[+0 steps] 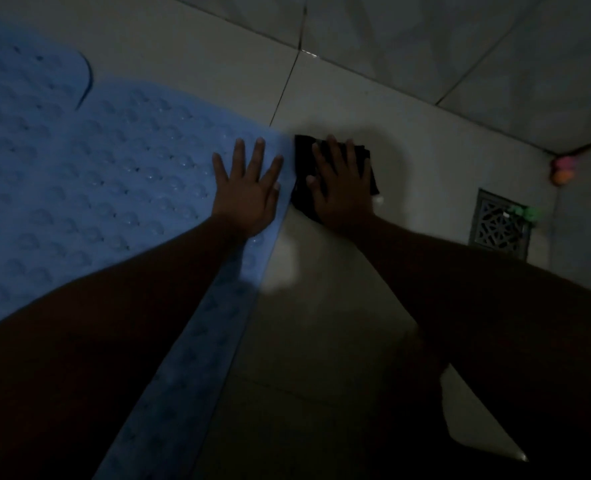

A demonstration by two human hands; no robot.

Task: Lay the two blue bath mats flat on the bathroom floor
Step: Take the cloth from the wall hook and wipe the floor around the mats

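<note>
Two blue bath mats with a bumpy surface lie on the tiled floor at the left. The nearer mat (120, 174) spreads flat under my left arm. The second mat (20, 74) sits at the far left, its rounded corner overlapping the nearer one. My left hand (249, 188) presses flat on the nearer mat's right edge, fingers spread and straight. My right hand (342, 188) rests flat with straight fingers on a dark cloth (304, 199) that lies on the bare tile just right of the mat.
Pale floor tiles (356, 323) run to a tiled wall (408, 36) at the back. A metal floor drain grate (500, 225) sits at the right with a green item (527, 213) on it. Pink and orange objects (562, 171) lie in the far right corner. The room is dim.
</note>
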